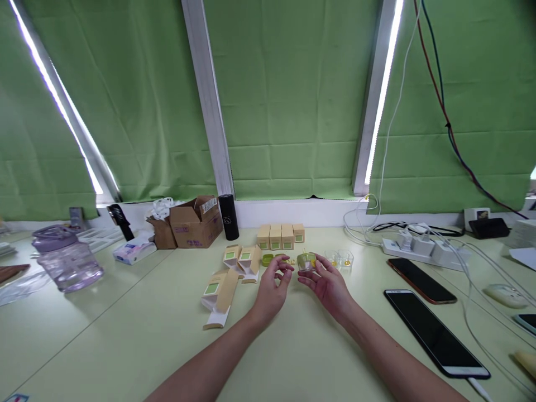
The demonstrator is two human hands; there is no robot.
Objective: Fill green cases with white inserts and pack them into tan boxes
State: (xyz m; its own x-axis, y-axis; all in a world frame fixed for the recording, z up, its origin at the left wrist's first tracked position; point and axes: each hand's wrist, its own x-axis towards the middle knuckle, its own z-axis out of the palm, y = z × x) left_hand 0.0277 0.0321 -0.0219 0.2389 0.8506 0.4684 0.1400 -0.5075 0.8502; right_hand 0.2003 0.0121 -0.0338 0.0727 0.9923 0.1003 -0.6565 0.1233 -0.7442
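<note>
My right hand point(333, 285) grips a small clear round cup point(306, 261) with green in it and a thin yellow strand rising above its rim. To the left of that cup, my left hand point(272, 287) has loosely curved fingers with no object visible between them. Behind the left fingers sits a small green round piece point(267, 259), partly hidden, with small yellow bits beside it. Clear empty-looking cups point(345, 259) with yellow bits at their bottoms stand beyond my right hand. Opened kraft paper boxes point(220, 290) lie left of my left hand, flaps out.
Several closed kraft boxes point(275, 237) stand in a row at the back. Farther left are a cardboard carton point(195, 229), a black tumbler point(228, 218), a tissue pack point(134, 249) and a purple bottle point(69, 262). Phones point(435, 332), a power strip point(427, 252) and white cables occupy the right.
</note>
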